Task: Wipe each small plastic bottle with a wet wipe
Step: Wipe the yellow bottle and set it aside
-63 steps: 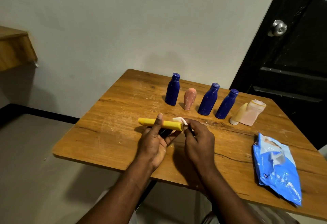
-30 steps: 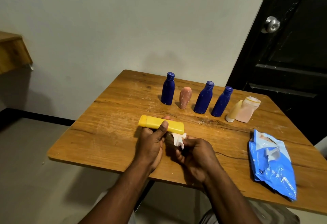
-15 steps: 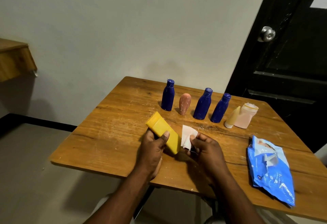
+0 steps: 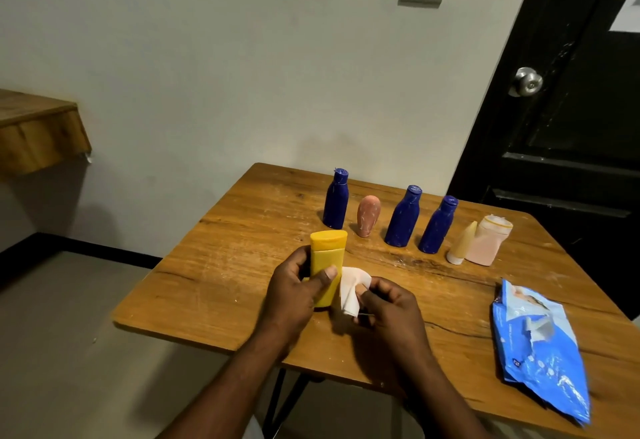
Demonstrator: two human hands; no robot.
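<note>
- The left grip is curled round the yellow bottle, thumb across its front, holding it near upright with the cap up.
- The right grip pinches a crumpled white wet wipe just right of the yellow bottle.
- Behind the yellow bottle, a row stands on the counter: left blue bottle, brownish-pink bottle, middle blue bottle, right blue bottle, cream tube, and pale pink bottle.
- Well right of the yellow bottle lies a blue wipes pack.

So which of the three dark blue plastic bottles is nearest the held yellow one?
The leftmost dark blue plastic bottle: it alone stands left of the pink rounded bottle, just behind the yellow plastic bottle.
</note>
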